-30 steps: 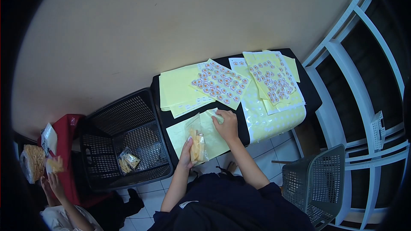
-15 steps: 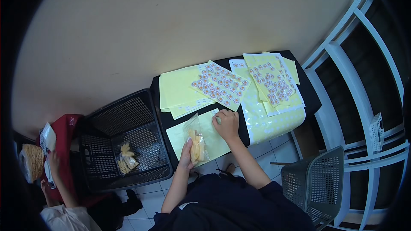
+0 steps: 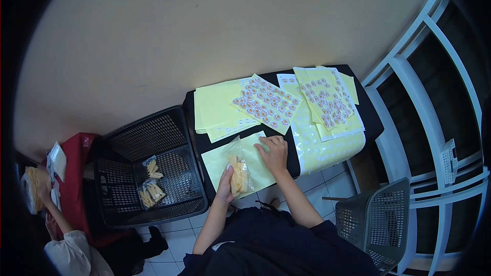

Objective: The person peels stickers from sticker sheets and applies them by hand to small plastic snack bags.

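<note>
My left hand [image 3: 224, 186] is closed on the side of a clear plastic bag [image 3: 239, 174] filled with pale yellow stick-shaped pieces. The bag's upper end, without sticks in it, points away from me. Beneath it lies a pale yellow sheet [image 3: 214, 162] on the black-covered table [image 3: 204, 144]. My right hand [image 3: 275, 154] rests at the sheet's far right corner, fingers curled, with a small pale green patch beside the thumb. I cannot tell what its fingertips hold.
Sheets of round egg-like stickers [image 3: 266, 101] and a second sticker sheet [image 3: 327, 97] lie behind my hands. Left stands a black crate [image 3: 120, 174] with two stick-filled bags [image 3: 152, 194]. A co-worker's hand [image 3: 45, 189] is at a large bag [image 3: 33, 189]. A grey basket [image 3: 353, 220] stands right.
The upper bag in the crate has shifted away from the lower one. The co-worker's hand has moved left onto the large bag. My hands keep nearly the same pose.
</note>
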Motion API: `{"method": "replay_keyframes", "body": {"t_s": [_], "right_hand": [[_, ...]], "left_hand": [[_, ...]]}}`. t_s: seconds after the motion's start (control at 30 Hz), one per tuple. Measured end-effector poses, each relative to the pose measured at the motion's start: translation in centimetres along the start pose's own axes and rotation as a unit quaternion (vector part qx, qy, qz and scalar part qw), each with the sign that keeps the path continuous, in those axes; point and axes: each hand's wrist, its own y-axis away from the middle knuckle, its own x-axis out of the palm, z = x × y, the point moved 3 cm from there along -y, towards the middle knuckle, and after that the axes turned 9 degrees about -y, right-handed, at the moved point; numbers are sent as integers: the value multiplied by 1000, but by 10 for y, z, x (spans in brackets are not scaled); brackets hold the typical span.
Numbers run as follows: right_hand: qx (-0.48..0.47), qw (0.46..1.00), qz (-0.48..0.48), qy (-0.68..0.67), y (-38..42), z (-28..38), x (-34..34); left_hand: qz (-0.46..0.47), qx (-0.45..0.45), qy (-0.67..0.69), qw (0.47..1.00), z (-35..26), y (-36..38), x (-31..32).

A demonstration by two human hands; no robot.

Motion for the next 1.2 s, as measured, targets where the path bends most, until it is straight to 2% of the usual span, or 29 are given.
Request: {"method": "replay_keyframes", "body": {"t_s": [0.37, 0.43, 0.6, 0.73, 0.8, 0.9, 0.97, 1.07, 1.13, 1.2], "right_hand": [[31, 999, -28, 27, -4, 5, 5], [97, 995, -32, -9, -5, 1, 6], [146, 987, -16, -71, -11, -8, 9], [192, 976, -1, -106, -12, -8, 6], [192, 976, -3, -107, -12, -10, 7], [187, 978, -8, -94, -11, -14, 7], [182, 980, -12, -80, -11, -16, 6], [189, 975, 5, -117, -9, -10, 3], [54, 997, -54, -34, -6, 5, -3], [55, 997, -43, -28, 1, 3, 2]], "left_hand": [[-5, 0, -10, 1000, -1, 0, 2], [-1, 2, -1, 1000, 1, -2, -1], [10, 11, 12, 1000, 2, -3, -1], [-20, 22, -36, 999, -5, 0, 11], [-39, 32, -53, 997, -9, 1, 15], [-17, 24, 15, 999, -7, 1, 17], [-34, 43, -56, 997, -9, 2, 19], [-41, 58, -77, 995, -8, 1, 18], [-44, 35, -48, 997, -7, -2, 14], [-47, 12, -19, 999, -4, -3, 11]]}}
